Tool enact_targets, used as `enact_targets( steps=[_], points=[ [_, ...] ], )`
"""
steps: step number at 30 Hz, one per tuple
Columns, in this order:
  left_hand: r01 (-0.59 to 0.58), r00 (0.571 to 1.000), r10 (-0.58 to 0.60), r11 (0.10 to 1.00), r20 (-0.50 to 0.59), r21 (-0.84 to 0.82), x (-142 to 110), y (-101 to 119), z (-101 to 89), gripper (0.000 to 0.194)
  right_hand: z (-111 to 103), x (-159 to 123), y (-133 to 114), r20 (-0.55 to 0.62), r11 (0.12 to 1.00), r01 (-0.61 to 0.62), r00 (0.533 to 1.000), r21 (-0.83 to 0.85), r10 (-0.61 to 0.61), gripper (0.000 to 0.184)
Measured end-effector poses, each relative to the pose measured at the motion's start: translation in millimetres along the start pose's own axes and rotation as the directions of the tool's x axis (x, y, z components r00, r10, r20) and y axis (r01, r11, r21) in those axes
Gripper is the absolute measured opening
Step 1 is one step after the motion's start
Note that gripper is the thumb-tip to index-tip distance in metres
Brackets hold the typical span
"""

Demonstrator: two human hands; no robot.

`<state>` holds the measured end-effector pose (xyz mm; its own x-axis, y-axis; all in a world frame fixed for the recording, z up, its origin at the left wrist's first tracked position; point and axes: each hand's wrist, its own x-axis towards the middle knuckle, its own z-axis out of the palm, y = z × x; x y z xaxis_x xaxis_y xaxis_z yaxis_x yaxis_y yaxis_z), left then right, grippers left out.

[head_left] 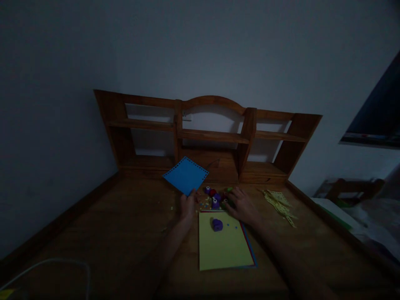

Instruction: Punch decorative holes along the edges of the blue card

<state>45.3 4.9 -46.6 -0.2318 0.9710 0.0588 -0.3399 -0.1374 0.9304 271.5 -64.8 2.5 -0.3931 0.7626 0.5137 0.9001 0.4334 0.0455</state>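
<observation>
My left hand (188,205) pinches the lower corner of a sheet of blue paper (186,176), held up and tilted, with small holes punched along its edges. To the right, my right hand (242,205) reaches over a cluster of small craft punches, its thumb and fingers apart around the green one (224,201). Beside it stand a purple punch (215,203) with a round eye and a red one (213,193). Another purple punch (217,225) lies on a yellow sheet (223,250), which tops a stack of coloured paper. Dim light blurs the fingertips.
Tiny paper bits (204,205) lie scattered between my hands. Cut yellow paper strips (279,204) lie at the right of the wooden desk (131,221). A wooden shelf unit (215,135) closes off the back. A white cable (62,260) curves at the lower left.
</observation>
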Motion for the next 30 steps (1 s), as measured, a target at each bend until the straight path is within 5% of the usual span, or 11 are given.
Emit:
enact_targets(
  steps=[15,20,22,25,28,30],
  points=[
    [0.049,0.997,-0.051,0.998,0.063,0.028,-10.0,7.5,-0.4,0.034,21.5,-10.7,10.4,0.000,0.986,-0.062,0.998,0.154,0.063,0.025],
    [0.051,0.990,-0.061,0.995,0.131,0.081,-15.2,12.3,0.2,0.035,23.1,-7.9,6.3,-0.080,0.917,-0.130,0.982,0.378,0.172,0.022],
    [0.057,0.986,-0.066,0.997,0.156,0.060,-17.4,13.4,1.1,0.035,22.7,-6.8,3.9,-0.076,0.799,-0.227,0.944,0.556,0.321,0.027],
    [0.084,0.972,-0.073,0.996,0.222,-0.041,-22.0,16.6,4.6,0.036,20.6,-5.0,0.2,0.045,0.433,-0.326,0.839,0.840,0.543,0.038],
    [0.132,0.946,-0.101,0.988,0.308,-0.082,-28.7,21.7,9.6,0.036,17.7,-2.7,-1.6,0.171,0.071,-0.272,0.764,0.960,0.622,0.044],
    [0.125,0.932,-0.102,0.991,0.347,-0.044,-33.9,24.9,12.8,0.034,16.1,-1.8,-2.1,0.232,-0.043,-0.263,0.750,0.964,0.620,0.045]
  ],
)
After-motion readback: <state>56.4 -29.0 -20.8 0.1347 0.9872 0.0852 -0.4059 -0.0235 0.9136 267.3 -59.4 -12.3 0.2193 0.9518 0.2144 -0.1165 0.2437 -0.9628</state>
